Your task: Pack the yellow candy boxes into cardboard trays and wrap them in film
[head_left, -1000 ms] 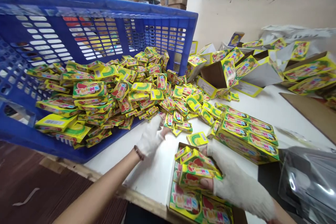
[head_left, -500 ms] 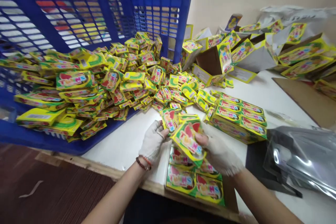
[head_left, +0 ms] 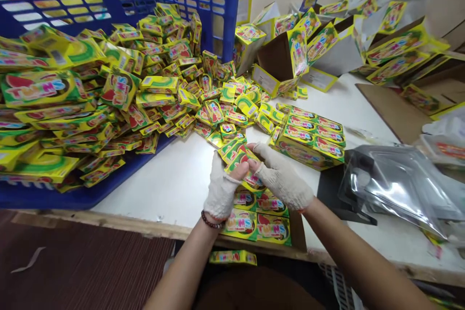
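Observation:
My left hand [head_left: 222, 189], in a white fingerless glove, grips the near side of a few small yellow-green TWINS boxes [head_left: 238, 156]. My right hand [head_left: 283, 178], gloved the same way, closes on them from the right, both thumbs lying on top. Below the hands, flat TWINS boxes [head_left: 273, 227] lie side by side in rows at the table's front edge, partly covered by my hands. Behind my right hand stands a neat block of stacked TWINS boxes [head_left: 308, 138]. One single box [head_left: 232, 257] lies below the table edge, near my lap.
At left a tipped blue plastic crate [head_left: 227, 14] spills a large heap of TWINS boxes [head_left: 119, 89] onto the white table [head_left: 174, 184]. Open printed cartons [head_left: 276, 60] stand at the back. Clear plastic packaging [head_left: 395, 184] and a brown cardboard sheet [head_left: 385, 111] lie at right.
My hands have come together around the small boxes, which were spread between them before. The view has shifted, so the crate and heap appear farther left. A box below the table edge now shows.

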`<state>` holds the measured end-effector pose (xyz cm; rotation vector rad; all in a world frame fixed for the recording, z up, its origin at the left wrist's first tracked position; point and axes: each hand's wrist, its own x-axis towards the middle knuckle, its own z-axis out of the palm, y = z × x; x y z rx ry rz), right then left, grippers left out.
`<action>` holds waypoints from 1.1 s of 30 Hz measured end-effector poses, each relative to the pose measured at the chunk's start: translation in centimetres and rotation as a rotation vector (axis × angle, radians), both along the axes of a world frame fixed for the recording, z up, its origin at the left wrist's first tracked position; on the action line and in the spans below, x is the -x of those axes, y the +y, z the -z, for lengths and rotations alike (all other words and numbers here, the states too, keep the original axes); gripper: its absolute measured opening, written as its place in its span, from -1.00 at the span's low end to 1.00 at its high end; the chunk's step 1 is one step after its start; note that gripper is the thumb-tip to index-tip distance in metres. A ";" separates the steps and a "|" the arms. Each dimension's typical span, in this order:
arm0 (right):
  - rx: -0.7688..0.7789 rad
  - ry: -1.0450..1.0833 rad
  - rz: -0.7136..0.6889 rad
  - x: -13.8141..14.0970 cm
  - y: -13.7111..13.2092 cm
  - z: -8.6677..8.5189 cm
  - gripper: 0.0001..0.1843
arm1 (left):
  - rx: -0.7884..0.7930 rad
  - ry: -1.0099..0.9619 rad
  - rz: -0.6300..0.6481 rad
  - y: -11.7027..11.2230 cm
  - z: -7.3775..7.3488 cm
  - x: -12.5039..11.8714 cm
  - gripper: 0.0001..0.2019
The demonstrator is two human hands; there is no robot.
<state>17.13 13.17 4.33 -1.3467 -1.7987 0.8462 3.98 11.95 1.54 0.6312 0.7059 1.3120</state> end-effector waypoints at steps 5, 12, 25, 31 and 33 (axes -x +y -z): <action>-0.068 -0.306 0.182 -1.0 -0.3 -1.5 -0.62 | 0.120 -0.140 0.161 -0.4 -0.9 0.4 -0.38; 0.125 -0.353 0.111 -1.9 -1.9 -4.1 -0.72 | 0.190 -0.296 0.057 0.0 -1.8 0.0 -0.54; 0.498 -1.019 -0.249 -4.3 -7.2 -2.3 -0.84 | 0.211 -0.155 -0.236 -2.4 -0.5 2.7 -0.65; 0.361 -1.206 -0.424 -2.8 -7.6 -0.7 -0.81 | 0.230 -0.111 -0.217 -2.6 -0.6 2.7 -0.64; 0.354 -1.236 -0.446 -2.7 -7.3 -0.5 -0.78 | 0.229 -0.088 -0.207 -2.6 -0.9 2.7 -0.63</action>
